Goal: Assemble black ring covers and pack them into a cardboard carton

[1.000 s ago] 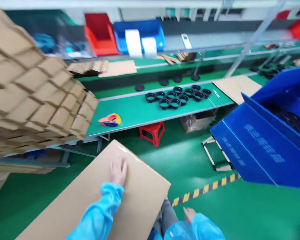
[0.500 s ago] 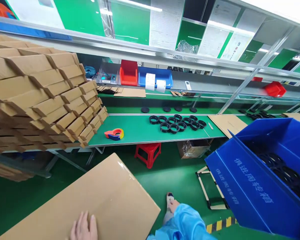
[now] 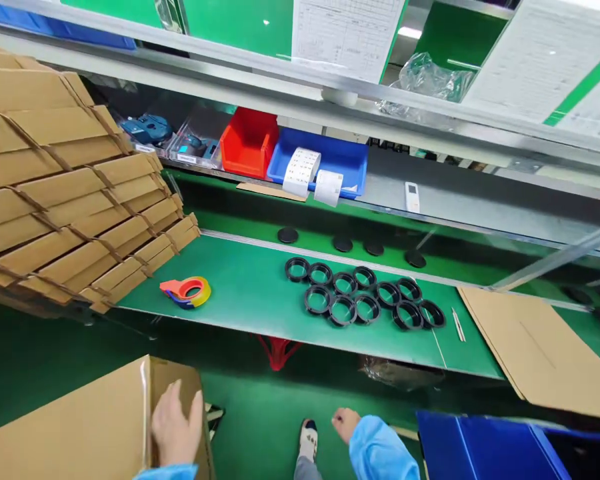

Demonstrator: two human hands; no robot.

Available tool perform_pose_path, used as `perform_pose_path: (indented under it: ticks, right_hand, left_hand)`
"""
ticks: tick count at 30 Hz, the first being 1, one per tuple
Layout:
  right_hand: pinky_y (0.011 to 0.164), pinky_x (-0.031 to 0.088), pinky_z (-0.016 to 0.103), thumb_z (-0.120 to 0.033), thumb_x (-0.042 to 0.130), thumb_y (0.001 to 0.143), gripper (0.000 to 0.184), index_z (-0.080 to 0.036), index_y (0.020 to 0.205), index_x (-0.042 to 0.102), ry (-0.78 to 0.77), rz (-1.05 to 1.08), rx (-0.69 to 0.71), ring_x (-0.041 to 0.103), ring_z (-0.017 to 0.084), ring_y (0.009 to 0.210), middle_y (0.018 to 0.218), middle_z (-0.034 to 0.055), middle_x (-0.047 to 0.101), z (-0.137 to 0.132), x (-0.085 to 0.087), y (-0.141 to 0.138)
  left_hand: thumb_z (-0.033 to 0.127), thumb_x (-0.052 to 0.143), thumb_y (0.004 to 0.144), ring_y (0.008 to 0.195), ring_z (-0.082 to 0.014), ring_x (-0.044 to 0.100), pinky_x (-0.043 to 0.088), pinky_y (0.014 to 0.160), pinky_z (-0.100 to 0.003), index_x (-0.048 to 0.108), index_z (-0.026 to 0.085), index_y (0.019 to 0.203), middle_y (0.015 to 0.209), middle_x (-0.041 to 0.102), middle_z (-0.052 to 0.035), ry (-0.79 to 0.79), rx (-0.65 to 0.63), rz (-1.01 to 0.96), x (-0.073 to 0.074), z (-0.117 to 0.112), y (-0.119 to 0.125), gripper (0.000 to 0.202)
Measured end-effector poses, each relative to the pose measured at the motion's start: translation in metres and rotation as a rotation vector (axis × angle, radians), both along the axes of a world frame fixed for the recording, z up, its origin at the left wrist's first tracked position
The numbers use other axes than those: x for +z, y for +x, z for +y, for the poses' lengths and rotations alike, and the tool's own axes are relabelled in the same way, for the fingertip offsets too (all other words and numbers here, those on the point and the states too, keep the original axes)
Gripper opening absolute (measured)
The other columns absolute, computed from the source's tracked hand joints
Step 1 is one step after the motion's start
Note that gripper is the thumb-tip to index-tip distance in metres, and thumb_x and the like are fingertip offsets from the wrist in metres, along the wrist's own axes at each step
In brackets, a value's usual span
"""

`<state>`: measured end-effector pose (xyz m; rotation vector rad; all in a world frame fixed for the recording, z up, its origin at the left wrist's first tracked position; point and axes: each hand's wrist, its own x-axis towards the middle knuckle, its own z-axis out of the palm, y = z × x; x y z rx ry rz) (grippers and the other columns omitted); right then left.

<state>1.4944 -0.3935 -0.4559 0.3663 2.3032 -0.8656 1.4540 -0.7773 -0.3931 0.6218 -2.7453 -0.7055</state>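
My left hand (image 3: 177, 425) is at the near end of a large taped cardboard box (image 3: 75, 427) at lower left, against its end face or just in front of it; contact cannot be told. The thumb stands apart from the fingers and nothing is in the hand. My right hand (image 3: 347, 424) hangs over the floor in front of me, fingers curled in, with no object showing. Beyond both hands, the green workbench (image 3: 245, 293) carries several black rings (image 3: 342, 310) in a cluster and an orange-and-blue tape dispenser (image 3: 186, 292).
Folded cardboard boxes (image 3: 80, 187) are piled at left. Flat cardboard sheets (image 3: 545, 347) lie on the bench's right, beside white tweezers (image 3: 459, 325). A blue crate (image 3: 485, 447) stands at lower right. A red bin (image 3: 247, 143) and blue bin (image 3: 347, 163) sit on the shelf.
The view has moved closer to the bench. My left hand has gone from flat on the box's broad face to its end. The crate now shows lower in view.
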Motion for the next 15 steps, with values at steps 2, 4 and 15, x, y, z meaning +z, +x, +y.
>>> perform_pose_path:
  ticks: [2, 4, 15]
  right_hand:
    - [0.084, 0.05, 0.049, -0.029, 0.061, 0.069, 0.015, -0.025, 0.054, 0.063, -0.092, 0.036, -0.063, 0.071, 0.037, 0.088, 0.07, 0.0095, 0.07, 0.034, 0.0, -0.04]
    - [0.082, 0.052, 0.045, -0.038, 0.06, 0.073, 0.02, -0.023, 0.061, 0.064, -0.237, 0.097, -0.106, 0.071, 0.031, 0.08, 0.069, 0.0078, 0.069, 0.053, 0.004, -0.09]
    - [0.065, 0.053, 0.027, -0.063, 0.072, 0.065, 0.054, -0.013, 0.087, 0.071, -0.77, 0.29, -0.423, 0.065, 0.015, 0.068, 0.079, 0.0077, 0.072, 0.015, 0.046, -0.351]
  left_hand:
    - [0.053, 0.038, 0.084, 0.137, -0.0355, 0.047, 0.032, 0.119, -0.049, 0.047, 0.012, 0.14, 0.143, 0.052, -0.0222, 0.103, -0.11, 0.004, -0.002, 0.036, -0.03, 0.07]
    - [0.054, 0.041, 0.082, 0.128, -0.0336, 0.057, 0.041, 0.114, -0.047, 0.057, 0.017, 0.129, 0.135, 0.061, -0.0176, 0.285, -0.187, -0.102, -0.01, 0.067, -0.055, 0.062]
    - [0.036, 0.044, 0.082, 0.131, -0.0297, 0.055, 0.039, 0.116, -0.044, 0.067, 0.012, 0.123, 0.134, 0.064, -0.0166, 0.411, -0.369, -0.263, -0.053, 0.165, -0.126, 0.052]
